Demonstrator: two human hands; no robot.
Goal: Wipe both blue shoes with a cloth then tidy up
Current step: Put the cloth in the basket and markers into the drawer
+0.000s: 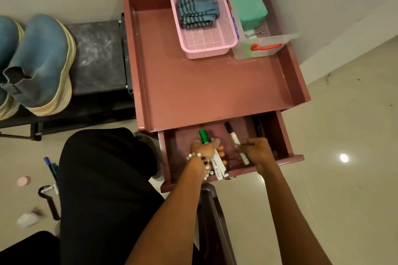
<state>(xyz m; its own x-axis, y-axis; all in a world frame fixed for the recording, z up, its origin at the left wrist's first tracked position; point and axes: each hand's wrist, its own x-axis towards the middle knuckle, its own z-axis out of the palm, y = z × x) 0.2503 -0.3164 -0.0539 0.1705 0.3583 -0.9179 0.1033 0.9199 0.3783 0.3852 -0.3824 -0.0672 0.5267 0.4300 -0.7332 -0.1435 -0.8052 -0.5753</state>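
Two blue shoes with pale soles stand on a dark rack at the left: one (43, 60) in full view, the other (7, 49) cut by the frame edge. A folded blue striped cloth (197, 13) lies in a pink basket (228, 34) on the maroon table. Below the tabletop, the drawer (277, 135) is pulled out. My left hand (203, 148) is inside it, shut on a bundle of markers with a green cap (203, 135) sticking up. My right hand (257, 153) is shut on a black-capped marker (233, 137) over the drawer.
A clear plastic box (286, 34) with a teal case (249, 7) and an orange handle stands at the table's back right. My dark-clothed knee (103, 178) is left of the drawer. Pens (50, 168), a pink lid (24, 180) and small items lie on the tiled floor at the left.
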